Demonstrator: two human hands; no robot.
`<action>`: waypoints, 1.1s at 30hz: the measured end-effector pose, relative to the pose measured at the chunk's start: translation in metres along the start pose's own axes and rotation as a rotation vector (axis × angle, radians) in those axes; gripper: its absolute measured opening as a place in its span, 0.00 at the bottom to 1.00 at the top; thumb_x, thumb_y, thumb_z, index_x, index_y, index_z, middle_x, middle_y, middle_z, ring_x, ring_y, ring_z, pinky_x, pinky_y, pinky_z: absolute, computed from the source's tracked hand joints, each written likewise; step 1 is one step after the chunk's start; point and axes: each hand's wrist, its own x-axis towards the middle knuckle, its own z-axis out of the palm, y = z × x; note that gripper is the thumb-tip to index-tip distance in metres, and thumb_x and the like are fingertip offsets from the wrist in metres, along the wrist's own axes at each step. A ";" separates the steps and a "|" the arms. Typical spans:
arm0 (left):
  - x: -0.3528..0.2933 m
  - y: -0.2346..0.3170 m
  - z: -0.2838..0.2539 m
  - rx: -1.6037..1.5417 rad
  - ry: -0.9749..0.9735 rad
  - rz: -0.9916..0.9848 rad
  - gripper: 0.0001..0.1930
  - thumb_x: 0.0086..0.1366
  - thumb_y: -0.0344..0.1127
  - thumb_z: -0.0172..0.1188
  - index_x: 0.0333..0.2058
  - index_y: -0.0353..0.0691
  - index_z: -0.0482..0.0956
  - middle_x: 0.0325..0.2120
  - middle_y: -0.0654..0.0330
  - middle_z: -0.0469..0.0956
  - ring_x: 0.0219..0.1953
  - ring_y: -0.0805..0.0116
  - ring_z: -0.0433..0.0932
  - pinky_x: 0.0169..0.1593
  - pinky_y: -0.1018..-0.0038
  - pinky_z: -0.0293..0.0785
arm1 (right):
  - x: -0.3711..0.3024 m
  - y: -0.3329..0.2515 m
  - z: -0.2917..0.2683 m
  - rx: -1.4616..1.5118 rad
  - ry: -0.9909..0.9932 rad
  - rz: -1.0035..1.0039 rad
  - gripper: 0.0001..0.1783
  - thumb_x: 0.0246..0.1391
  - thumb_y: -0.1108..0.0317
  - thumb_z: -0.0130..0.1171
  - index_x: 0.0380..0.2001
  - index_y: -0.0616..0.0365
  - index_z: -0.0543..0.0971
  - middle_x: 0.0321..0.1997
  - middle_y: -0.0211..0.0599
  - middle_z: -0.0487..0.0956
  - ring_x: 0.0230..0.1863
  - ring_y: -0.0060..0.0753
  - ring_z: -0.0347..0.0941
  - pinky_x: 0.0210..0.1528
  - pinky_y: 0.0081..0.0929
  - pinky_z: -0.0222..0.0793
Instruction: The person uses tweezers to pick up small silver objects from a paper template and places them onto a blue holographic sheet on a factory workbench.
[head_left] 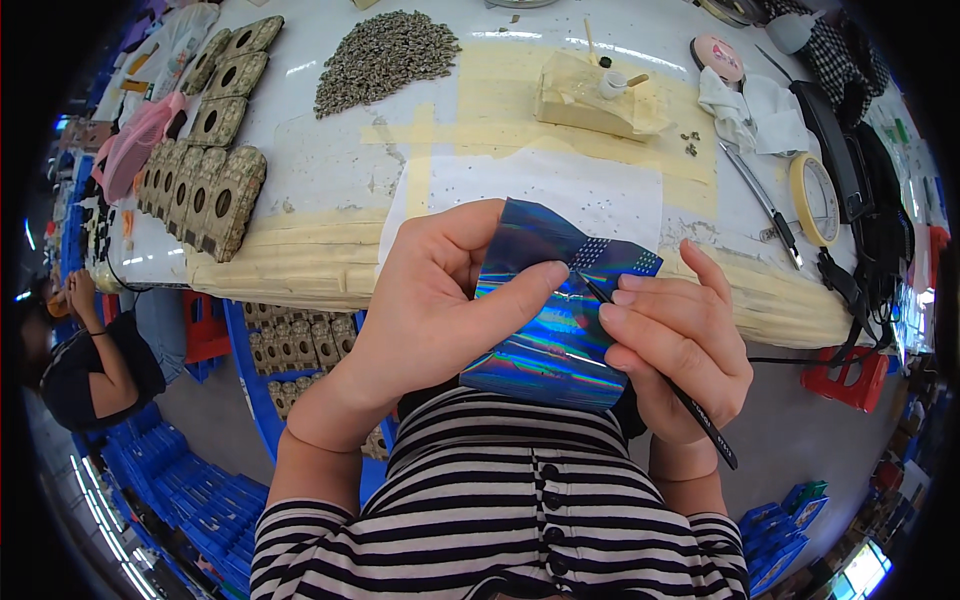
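Observation:
My left hand [435,295] grips a shiny blue holographic sheet [540,355], which curves over my lap just off the table's front edge. Its thumb presses on the sheet's face, near rows of tiny pale dots [592,252] by the upper edge. A second small cluster of dots [647,262] sits at the upper right corner. Slim black tweezers [708,428] are pinched in my right hand [690,350], their tip close to my left thumb. Whether the tip holds anything is too small to make out.
White paper [640,190] with scattered specks lies behind the sheet. Farther back are a heap of small metal pieces [385,60] and a taped block [595,100]. Patterned cases with oval holes [215,200] stand left; a tape roll [813,200] and a silver-and-black tool [762,205] lie right.

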 end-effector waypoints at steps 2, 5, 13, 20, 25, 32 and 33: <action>0.000 -0.001 0.000 0.029 0.001 0.013 0.12 0.60 0.21 0.61 0.44 0.30 0.79 0.39 0.58 0.82 0.40 0.77 0.78 0.45 0.80 0.74 | 0.000 0.000 0.001 -0.001 0.003 0.001 0.12 0.41 0.63 0.71 0.34 0.48 0.86 0.34 0.27 0.82 0.40 0.29 0.80 0.61 0.42 0.67; 0.001 -0.001 0.000 0.054 0.005 0.029 0.11 0.60 0.21 0.61 0.43 0.30 0.79 0.38 0.58 0.82 0.39 0.77 0.78 0.44 0.81 0.74 | -0.002 0.003 0.000 0.030 0.023 -0.014 0.12 0.44 0.62 0.71 0.35 0.50 0.86 0.34 0.28 0.82 0.40 0.30 0.80 0.61 0.42 0.67; -0.002 0.010 0.004 0.141 -0.031 -0.021 0.08 0.55 0.17 0.63 0.35 0.31 0.80 0.33 0.58 0.82 0.34 0.77 0.79 0.41 0.81 0.74 | -0.012 0.014 -0.011 0.225 0.296 0.039 0.22 0.56 0.46 0.60 0.35 0.57 0.80 0.32 0.39 0.83 0.36 0.37 0.82 0.56 0.49 0.69; -0.007 0.003 -0.002 1.033 -0.099 0.701 0.12 0.49 0.23 0.68 0.35 0.37 0.84 0.33 0.54 0.83 0.31 0.64 0.83 0.31 0.76 0.78 | -0.018 0.010 -0.003 0.424 0.265 0.084 0.18 0.51 0.56 0.68 0.38 0.57 0.75 0.34 0.43 0.83 0.39 0.40 0.82 0.54 0.46 0.72; -0.011 -0.002 -0.007 1.212 -0.173 0.871 0.13 0.47 0.28 0.66 0.35 0.37 0.83 0.37 0.51 0.83 0.29 0.65 0.83 0.28 0.76 0.78 | -0.022 0.010 0.001 0.343 0.130 0.031 0.17 0.48 0.62 0.71 0.38 0.55 0.76 0.36 0.42 0.84 0.39 0.39 0.82 0.53 0.46 0.74; -0.018 -0.008 -0.007 1.274 -0.166 0.932 0.14 0.46 0.29 0.65 0.36 0.35 0.82 0.40 0.47 0.81 0.26 0.67 0.81 0.25 0.77 0.76 | -0.020 0.007 0.004 0.284 0.085 -0.021 0.17 0.44 0.67 0.73 0.37 0.56 0.78 0.34 0.38 0.83 0.38 0.37 0.82 0.51 0.43 0.76; -0.018 -0.006 -0.007 1.278 -0.171 0.934 0.15 0.46 0.29 0.65 0.36 0.35 0.82 0.40 0.47 0.81 0.25 0.67 0.81 0.25 0.77 0.75 | -0.020 0.007 0.004 0.280 0.084 -0.024 0.17 0.43 0.67 0.73 0.37 0.56 0.78 0.34 0.37 0.83 0.38 0.37 0.82 0.51 0.43 0.76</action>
